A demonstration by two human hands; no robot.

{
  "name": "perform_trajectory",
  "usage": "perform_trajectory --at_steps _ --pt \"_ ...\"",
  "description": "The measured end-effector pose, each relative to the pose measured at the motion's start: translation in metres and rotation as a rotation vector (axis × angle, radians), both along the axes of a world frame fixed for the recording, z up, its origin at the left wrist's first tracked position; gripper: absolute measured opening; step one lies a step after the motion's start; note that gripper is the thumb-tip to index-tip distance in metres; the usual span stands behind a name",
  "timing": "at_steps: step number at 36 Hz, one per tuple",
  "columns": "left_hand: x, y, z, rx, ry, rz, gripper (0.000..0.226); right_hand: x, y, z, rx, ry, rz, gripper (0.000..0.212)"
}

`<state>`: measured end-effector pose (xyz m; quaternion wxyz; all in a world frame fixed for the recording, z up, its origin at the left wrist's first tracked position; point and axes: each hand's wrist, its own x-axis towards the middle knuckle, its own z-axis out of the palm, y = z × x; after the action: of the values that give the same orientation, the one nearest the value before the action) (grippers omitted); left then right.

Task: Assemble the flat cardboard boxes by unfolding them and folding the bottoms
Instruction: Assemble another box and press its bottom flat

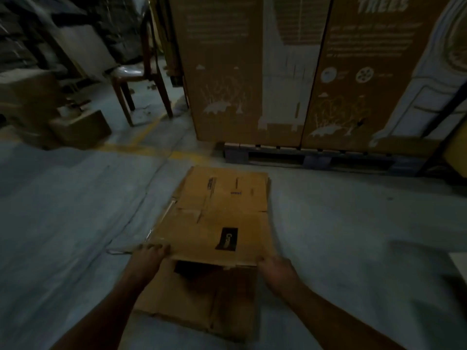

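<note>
Now the person is bending over a stack of flat cardboard boxes lying on the grey floor, just in front of a pallet with tall printed cartons standing on it. A wooden chair is sitting farther back on the left, near some more boxes.

Both hands are reaching to the near edge of the top flat box. The left hand is holding its left corner, with the fingers curling over the edge. The right hand is gripping the right corner, thumb on top. The hands are well apart, one at each corner. The near edge is lifting a little, and a dark gap is showing under it above the next flat box.

I think this box is going to feel light. It is looking stiff along the flat parts but bendy at the fold lines, so it may flop in the middle if only one corner is pulled. The cardboard looks dry and not slippery. Holding both corners like this seems a good way to pick it up. Pushing the side folds toward each other should pop it open into a box shape, and the bottom flaps can be folded in after that.

The room is dim and blurry, so small marks on the box are hard to read.
</note>
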<state>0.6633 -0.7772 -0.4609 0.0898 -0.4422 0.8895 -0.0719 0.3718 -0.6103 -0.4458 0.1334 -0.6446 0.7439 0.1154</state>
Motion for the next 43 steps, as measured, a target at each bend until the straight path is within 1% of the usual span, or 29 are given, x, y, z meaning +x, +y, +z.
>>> perform_trajectory --at_steps 2,4,6,7,9,10,13,15,18,19,21,23,24,25,28,29,32,35,37,39,40,41,42,43 --pt "0.008 -0.005 -0.021 -0.045 0.045 -0.017 0.048 0.010 0.001 -0.020 0.028 -0.030 -0.026 0.040" --pt "0.013 -0.010 -0.032 -0.043 0.014 0.002 0.050 0.020 0.000 -0.035 0.063 -0.069 -0.042 0.042" --pt "0.018 -0.021 -0.039 -0.088 0.012 0.041 0.043 0.025 -0.004 -0.046 0.051 -0.091 -0.058 0.042" --pt "0.020 -0.029 -0.042 -0.077 -0.003 0.080 0.045 0.027 -0.006 -0.050 0.050 -0.108 -0.059 0.042" --pt "0.018 -0.035 -0.038 0.025 -0.070 0.175 0.051 0.026 -0.011 -0.057 0.056 -0.150 -0.036 0.048" --pt "0.018 -0.035 -0.034 0.036 -0.109 0.194 0.049 0.025 -0.014 -0.062 0.061 -0.164 -0.016 0.051" --pt "0.024 -0.040 -0.050 0.025 -0.057 0.230 0.048 0.024 -0.022 -0.075 0.065 -0.188 0.028 0.054" --pt "0.026 -0.038 -0.063 0.045 -0.063 0.168 0.050 0.021 -0.027 -0.087 0.069 -0.182 0.034 0.055" --pt "0.029 -0.029 -0.096 0.105 -0.080 0.076 0.062 0.016 -0.032 -0.111 0.109 -0.158 0.034 0.057" --pt "0.029 -0.024 -0.102 0.102 -0.075 0.047 0.062 0.016 -0.032 -0.119 0.118 -0.149 0.030 0.057" --pt "0.030 -0.015 -0.114 0.102 -0.071 -0.005 0.058 0.024 -0.028 -0.136 0.143 -0.126 0.036 0.060" --pt "0.030 -0.007 -0.132 0.106 -0.089 -0.039 0.041 0.032 -0.024 -0.148 0.185 -0.097 0.083 0.064" --pt "0.032 -0.004 -0.141 0.120 -0.100 -0.052 0.037 0.035 -0.023 -0.153 0.208 -0.084 0.099 0.063" --pt "0.033 -0.002 -0.150 0.136 -0.110 -0.061 0.037 0.037 -0.023 -0.156 0.231 -0.079 0.100 0.061" --pt "0.040 0.004 -0.176 0.084 -0.067 -0.045 0.037 0.044 -0.027 -0.167 0.268 -0.108 0.138 0.048" --pt "0.044 0.006 -0.184 0.067 -0.044 -0.036 0.041 0.048 -0.027 -0.174 0.259 -0.115 0.155 0.046" --pt "0.052 0.021 -0.205 0.017 -0.039 -0.003 0.050 0.062 -0.019 -0.194 0.256 -0.112 0.189 0.046" --pt "0.053 0.031 -0.227 0.013 -0.051 0.029 0.047 0.072 -0.009 -0.222 0.264 -0.080 0.147 0.048" --pt "0.050 0.033 -0.238 0.071 -0.055 0.095 0.044 0.080 -0.004 -0.237 0.271 -0.110 0.105 0.049" --pt "0.045 0.034 -0.246 0.212 -0.065 0.178 0.063 0.089 0.000 -0.255 0.235 -0.119 0.109 0.045" --pt "0.042 0.035 -0.250 0.255 -0.054 0.215 0.071 0.092 0.000 -0.256 0.271 -0.116 0.105 0.041" --pt "0.038 0.037 -0.254 0.287 -0.025 0.241 0.075 0.094 0.001 -0.260 0.288 -0.142 0.092 0.036" --pt "0.034 0.039 -0.258 0.338 0.003 0.258 0.077 0.094 0.002 -0.262 0.323 -0.190 0.057 0.037" --pt "0.030 0.040 -0.263 0.402 0.036 0.269 0.078 0.097 0.004 -0.270 0.306 -0.225 0.024 0.041"
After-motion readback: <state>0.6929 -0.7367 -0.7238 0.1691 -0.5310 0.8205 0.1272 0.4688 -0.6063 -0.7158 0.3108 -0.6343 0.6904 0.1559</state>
